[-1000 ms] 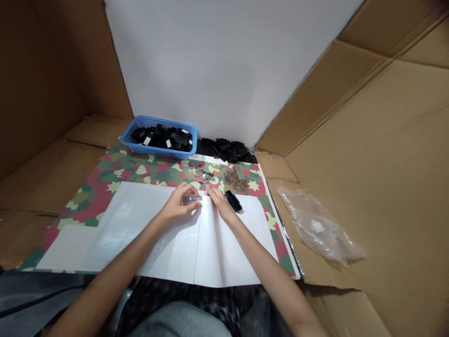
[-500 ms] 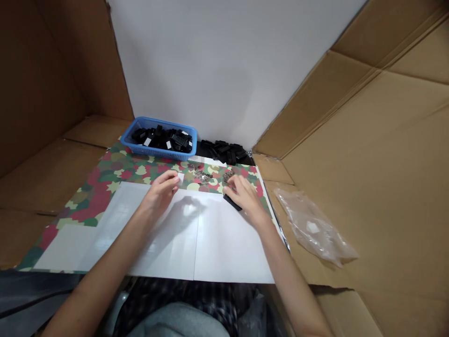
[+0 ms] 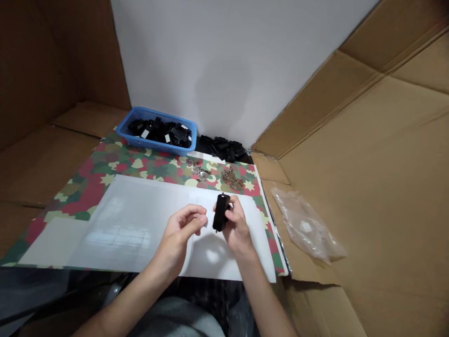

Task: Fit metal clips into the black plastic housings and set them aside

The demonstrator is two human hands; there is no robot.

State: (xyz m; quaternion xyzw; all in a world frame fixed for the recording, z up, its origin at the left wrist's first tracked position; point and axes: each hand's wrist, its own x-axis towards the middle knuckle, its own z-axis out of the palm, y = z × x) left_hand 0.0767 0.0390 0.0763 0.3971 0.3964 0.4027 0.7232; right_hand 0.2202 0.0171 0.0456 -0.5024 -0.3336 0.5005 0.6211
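1. While the right hand (image 3: 239,229) holds a black plastic block (image 3: 220,213) upright above the white sheet (image 3: 140,224), its fingers (image 3: 236,206) wrapped around the block, a loose hold could let it slip and drop.
2. The left hand (image 3: 180,234) sits just beside it with curled fingers (image 3: 198,217); whether they pinch anything small, I cannot tell.
3. A careless sweep of either arm could scatter the metal bits (image 3: 229,179) lying on the camouflage mat (image 3: 87,196) beyond the sheet.
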